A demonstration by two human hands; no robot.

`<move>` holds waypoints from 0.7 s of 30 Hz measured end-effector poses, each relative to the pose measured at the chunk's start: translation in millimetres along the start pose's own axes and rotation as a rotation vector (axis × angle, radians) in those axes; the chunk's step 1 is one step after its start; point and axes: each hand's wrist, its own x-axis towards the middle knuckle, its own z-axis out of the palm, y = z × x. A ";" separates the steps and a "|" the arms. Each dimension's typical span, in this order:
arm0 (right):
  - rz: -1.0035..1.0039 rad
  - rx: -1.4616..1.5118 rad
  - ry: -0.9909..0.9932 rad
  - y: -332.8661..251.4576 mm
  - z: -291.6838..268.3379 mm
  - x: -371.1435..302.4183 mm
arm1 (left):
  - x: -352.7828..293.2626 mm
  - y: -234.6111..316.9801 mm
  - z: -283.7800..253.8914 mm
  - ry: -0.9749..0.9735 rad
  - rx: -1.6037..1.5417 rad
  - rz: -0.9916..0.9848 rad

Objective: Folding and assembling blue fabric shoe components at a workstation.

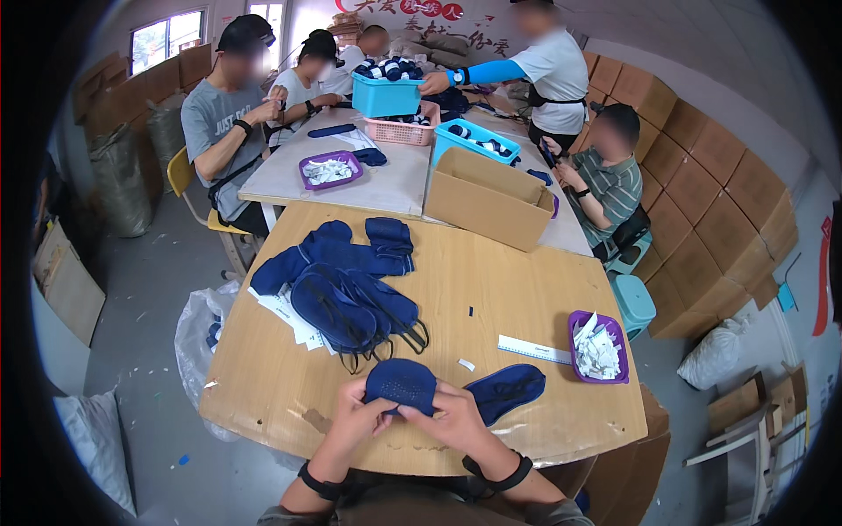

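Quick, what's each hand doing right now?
Left hand: closed on the navy slipper.
Right hand: closed on the same slipper.

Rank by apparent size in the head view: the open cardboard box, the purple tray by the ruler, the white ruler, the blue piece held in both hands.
1. Cardboard box, though farther away.
2. Blue piece and purple tray: too alike to rank.
3. White ruler, thinnest.

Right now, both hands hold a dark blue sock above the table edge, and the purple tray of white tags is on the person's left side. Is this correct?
Not quite. The head view shows the purple tray of white tags on the person's right side, beside the ruler. The rest holds: the left hand and right hand both hold the dark blue sock above the table edge.
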 end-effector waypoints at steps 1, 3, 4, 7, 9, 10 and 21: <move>0.004 -0.007 -0.002 -4.2 1.1 -2.5 | -2.8 -3.0 -3.4 0.015 -0.053 -0.044; -0.036 -0.143 -0.044 -13.4 4.1 -6.8 | -7.6 -8.2 -13.3 0.016 -0.110 -0.079; -0.066 -0.221 -0.059 -13.7 7.4 -11.8 | -10.1 -10.5 -17.0 0.024 -0.161 -0.112; -0.115 -0.326 -0.084 -16.1 14.7 -23.8 | -16.1 -12.7 -23.2 0.014 -0.201 -0.157; -0.095 -0.335 -0.076 -19.6 18.8 -26.3 | -18.0 -9.1 -23.3 0.001 -0.214 -0.188; -0.076 -0.340 -0.061 -21.2 21.4 -28.4 | -19.5 -7.8 -23.8 -0.014 -0.219 -0.220; 0.227 -0.091 0.029 -23.4 28.2 -55.3 | -22.5 -22.6 -30.5 -0.193 -0.069 -0.272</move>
